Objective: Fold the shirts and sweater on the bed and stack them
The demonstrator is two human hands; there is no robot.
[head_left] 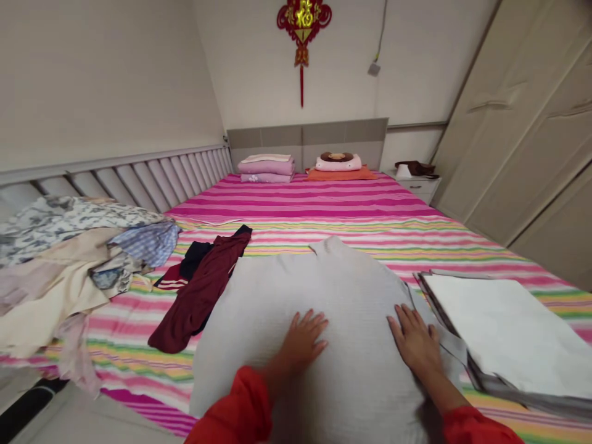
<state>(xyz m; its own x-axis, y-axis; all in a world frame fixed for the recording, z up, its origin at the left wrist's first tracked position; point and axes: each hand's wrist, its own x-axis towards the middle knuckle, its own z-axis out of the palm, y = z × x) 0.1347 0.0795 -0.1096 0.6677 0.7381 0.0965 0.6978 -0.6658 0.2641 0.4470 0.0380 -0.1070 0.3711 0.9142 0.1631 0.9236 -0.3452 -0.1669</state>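
Note:
A light grey high-necked top [351, 345] lies spread on the striped bed, its collar pointing toward the headboard. Flat on the middle of the top rests my left hand [303, 339], fingers spread. My right hand [416, 339] presses on the garment's right side near its edge, with the fingers stretched out. Neither hand grips anything. Just left of the top is a dark red garment [198, 296], lying lengthwise beside a dark navy piece [197, 259]. To the right sits a stack of flat folded clothes with a white one [513, 333] uppermost.
A loose heap of clothes [83, 246] covers the bed's left side by the slatted rail [152, 176]. Folded bedding [267, 168] and a pink pillow [338, 163] lie at the headboard [263, 137]. A nightstand [419, 186] and tall wardrobe [513, 123] stand on the right.

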